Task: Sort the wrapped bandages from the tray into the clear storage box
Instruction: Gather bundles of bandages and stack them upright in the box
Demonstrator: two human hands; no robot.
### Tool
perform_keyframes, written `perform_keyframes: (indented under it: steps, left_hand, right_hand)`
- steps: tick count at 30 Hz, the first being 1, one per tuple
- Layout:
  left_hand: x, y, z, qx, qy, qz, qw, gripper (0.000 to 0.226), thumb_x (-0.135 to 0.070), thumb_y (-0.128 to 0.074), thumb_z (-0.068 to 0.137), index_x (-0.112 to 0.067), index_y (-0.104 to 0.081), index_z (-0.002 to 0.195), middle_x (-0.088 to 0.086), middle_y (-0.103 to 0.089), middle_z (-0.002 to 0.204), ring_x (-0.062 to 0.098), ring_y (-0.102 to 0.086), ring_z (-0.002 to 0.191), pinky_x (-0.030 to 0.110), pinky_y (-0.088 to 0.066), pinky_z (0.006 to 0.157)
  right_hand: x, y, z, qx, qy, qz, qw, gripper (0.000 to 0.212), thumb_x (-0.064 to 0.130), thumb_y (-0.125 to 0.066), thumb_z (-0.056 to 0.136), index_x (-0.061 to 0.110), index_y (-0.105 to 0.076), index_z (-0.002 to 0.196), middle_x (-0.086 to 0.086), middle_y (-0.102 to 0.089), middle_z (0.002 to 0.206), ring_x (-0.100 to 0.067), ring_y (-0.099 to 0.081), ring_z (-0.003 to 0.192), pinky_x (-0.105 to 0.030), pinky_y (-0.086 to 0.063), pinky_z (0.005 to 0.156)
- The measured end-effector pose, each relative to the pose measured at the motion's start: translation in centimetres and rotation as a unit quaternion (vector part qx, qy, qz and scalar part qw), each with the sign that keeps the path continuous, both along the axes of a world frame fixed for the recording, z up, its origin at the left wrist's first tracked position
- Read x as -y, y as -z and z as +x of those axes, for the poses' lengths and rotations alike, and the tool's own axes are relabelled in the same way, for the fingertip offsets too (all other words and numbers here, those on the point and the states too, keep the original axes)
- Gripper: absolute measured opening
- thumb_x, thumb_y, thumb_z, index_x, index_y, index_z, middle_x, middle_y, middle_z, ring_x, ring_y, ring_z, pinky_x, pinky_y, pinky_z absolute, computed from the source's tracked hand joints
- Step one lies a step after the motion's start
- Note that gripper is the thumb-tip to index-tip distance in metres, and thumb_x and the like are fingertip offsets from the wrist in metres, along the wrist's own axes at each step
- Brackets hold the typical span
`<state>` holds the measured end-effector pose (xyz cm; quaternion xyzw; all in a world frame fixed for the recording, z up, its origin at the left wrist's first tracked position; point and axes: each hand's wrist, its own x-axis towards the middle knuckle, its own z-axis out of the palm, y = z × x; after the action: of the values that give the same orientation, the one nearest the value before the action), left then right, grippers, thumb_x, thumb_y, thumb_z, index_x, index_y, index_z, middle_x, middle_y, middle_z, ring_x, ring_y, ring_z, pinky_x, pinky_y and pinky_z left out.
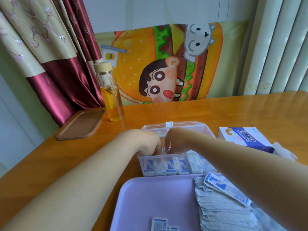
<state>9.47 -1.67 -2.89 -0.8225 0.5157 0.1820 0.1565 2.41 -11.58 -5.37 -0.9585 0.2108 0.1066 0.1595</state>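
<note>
Left hand: my left hand (146,140) reaches fingers-down into the clear box (175,126); grip cannot be told.
Right hand: my right hand (175,140), just beside it, likewise.
Bandages: bandages (183,165) stand in the box; a pile (221,202) lies on the tray (158,197).

I am getting a bright, evenly lit view in soft daylight. A pale sheen is spreading over the wooden table (250,105) at far right. The wide lens is bowing the curtain (41,55) and white slats (283,47) at the edges. The wrapped bandages (159,224) at the bottom edge are looking soft.
</note>
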Motion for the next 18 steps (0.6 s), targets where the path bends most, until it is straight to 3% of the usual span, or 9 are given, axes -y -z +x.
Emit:
perform_keyframes:
  steps: [3,5,10,18]
  left_hand:
    - [-0.25,0.32,-0.01,-0.009,0.004,-0.005,1.000,0.034,-0.010,-0.047,0.096,-0.028,-0.065,0.118,0.001,-0.055,0.128,0.022,-0.054,0.104,0.029,-0.051,0.082]
    - [-0.15,0.45,0.19,-0.014,0.007,-0.006,1.000,0.033,-0.011,-0.046,0.097,-0.028,-0.066,0.117,0.000,-0.057,0.127,0.023,-0.055,0.106,0.031,-0.053,0.087]
    - [-0.13,0.76,0.50,-0.020,0.006,-0.017,1.000,0.040,-0.004,-0.043,0.096,-0.030,-0.068,0.114,-0.001,-0.059,0.125,0.022,-0.057,0.106,0.035,-0.053,0.089]
    - [0.28,0.65,0.43,-0.028,0.004,-0.035,0.999,0.047,0.002,-0.037,0.095,-0.027,-0.068,0.115,-0.004,-0.060,0.121,0.019,-0.057,0.105,0.026,-0.052,0.083]
  right_hand:
    - [-0.21,0.55,0.07,-0.004,-0.035,-0.042,0.998,0.055,0.035,-0.071,0.080,0.011,-0.057,0.127,-0.007,-0.055,0.129,-0.025,-0.051,0.117,-0.027,-0.040,0.089]
    - [-0.07,0.71,0.02,0.000,-0.036,-0.033,0.999,0.064,0.035,-0.076,0.076,0.014,-0.053,0.132,-0.006,-0.052,0.133,-0.025,-0.048,0.119,-0.026,-0.037,0.088]
    - [0.31,0.84,-0.04,0.010,-0.041,-0.031,0.999,0.062,0.029,-0.079,0.073,0.017,-0.057,0.129,-0.005,-0.055,0.128,-0.023,-0.052,0.112,-0.023,-0.035,0.077]
    - [0.41,0.89,-0.14,0.012,-0.056,-0.031,0.998,0.061,0.038,-0.076,0.074,0.018,-0.057,0.129,-0.002,-0.056,0.128,-0.022,-0.052,0.114,-0.024,-0.037,0.084]
